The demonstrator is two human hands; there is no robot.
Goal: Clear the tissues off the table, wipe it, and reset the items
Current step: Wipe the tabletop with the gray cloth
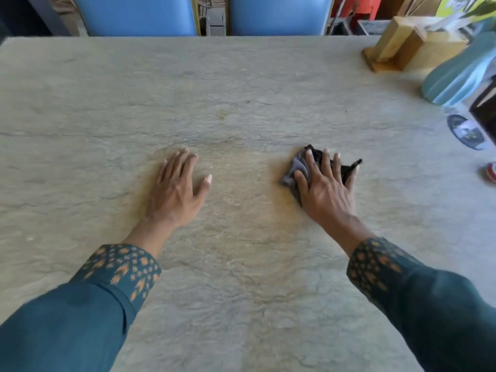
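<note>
Head view: two hands lie on a pale stone-patterned counter (241, 89), the right one pressing a dark cloth.

Right hand (327, 189) lies palm down with straight, spread fingers on top of the crumpled dark grey cloth (296, 170), which sits right of the counter's middle; cloth edges poke out past the fingertips and thumb. Left hand (177, 191) lies flat and relaxed on the bare surface, holding nothing, well apart from the cloth. Both arms wear teal sleeves (80, 304) with orange-patterned cuffs. At the far right corner stands a wooden napkin holder (397, 47), with a blurred teal object (456, 76) just beside it and a round dark coaster (465, 131) nearer. Two blue chair backs (134, 14) stand beyond the far edge.
</note>
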